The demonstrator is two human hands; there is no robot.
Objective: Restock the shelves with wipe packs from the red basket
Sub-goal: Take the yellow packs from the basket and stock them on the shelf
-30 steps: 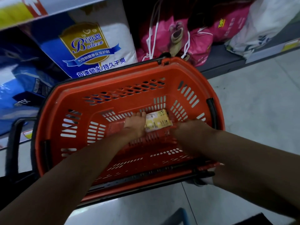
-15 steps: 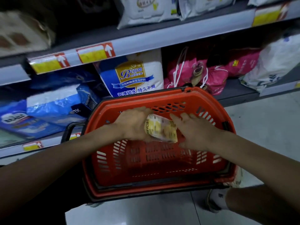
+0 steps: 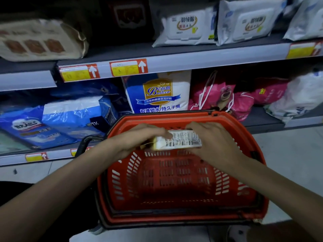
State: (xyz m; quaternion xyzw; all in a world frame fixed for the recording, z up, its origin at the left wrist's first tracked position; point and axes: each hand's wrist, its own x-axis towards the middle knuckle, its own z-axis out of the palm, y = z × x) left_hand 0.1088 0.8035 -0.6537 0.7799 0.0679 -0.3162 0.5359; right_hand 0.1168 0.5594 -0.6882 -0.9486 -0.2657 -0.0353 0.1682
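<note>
A red basket (image 3: 176,212) stands on the floor in front of the shelves, and I see nothing else lying inside it. Over its far rim both hands hold a small wipe pack (image 3: 180,140), yellow at one end, with its white printed back facing up. My left hand (image 3: 138,138) grips the pack's left end, fingers curled over the top. My right hand (image 3: 215,144) holds the right end, fingers spread along its far edge. White wipe packs (image 3: 185,27) lie on the upper shelf (image 3: 209,58).
The lower shelf holds blue diaper bags (image 3: 70,119), a white and blue bag (image 3: 157,93), pink drawstring bags (image 3: 222,96) and a white bag (image 3: 297,98). A brown pack (image 3: 40,41) lies at the upper left. Grey floor tiles (image 3: 288,154) spread to the right.
Both hands have lifted the wipe pack from the basket floor to above its far rim and turned its printed back up. My view has tilted up to take in the upper shelf.
</note>
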